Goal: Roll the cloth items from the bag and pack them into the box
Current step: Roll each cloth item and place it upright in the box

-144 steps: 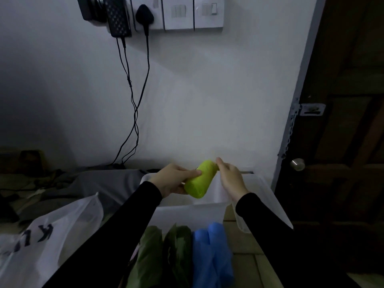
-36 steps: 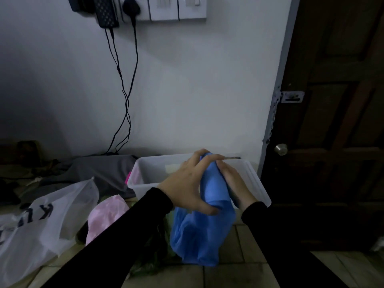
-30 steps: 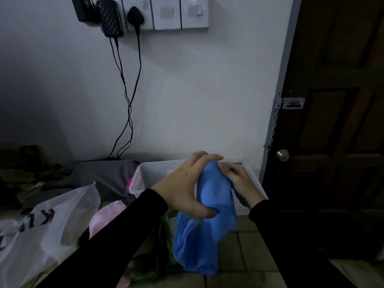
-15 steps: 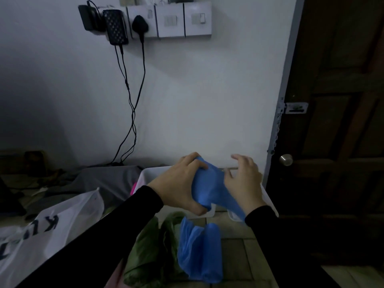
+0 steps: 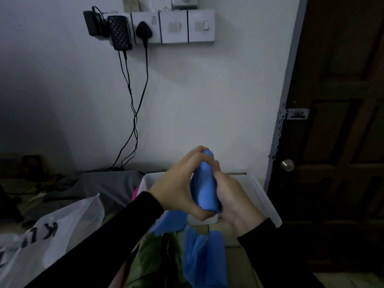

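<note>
A blue cloth (image 5: 204, 186) is rolled into a tight tube and held upright above the white plastic box (image 5: 261, 196). My left hand (image 5: 178, 188) grips the roll from the left with curled fingers. My right hand (image 5: 232, 196) cups it from the right. A loose tail of the same cloth (image 5: 205, 258) hangs down below the hands. A green cloth (image 5: 153, 265) lies underneath. The white plastic bag (image 5: 41, 244) with black letters sits at the lower left. Something pink (image 5: 135, 194) shows at the box's left end.
A grey cloth (image 5: 104, 186) lies on the floor behind the bag. Black cables (image 5: 133, 104) drop from wall sockets (image 5: 149, 28) to the floor. A dark wooden door (image 5: 336, 142) with a round knob (image 5: 287, 165) stands at the right.
The blue cloth has been rolled tighter and turned upright between both hands. My right hand has closed against the roll, and less of the tail hangs loose.
</note>
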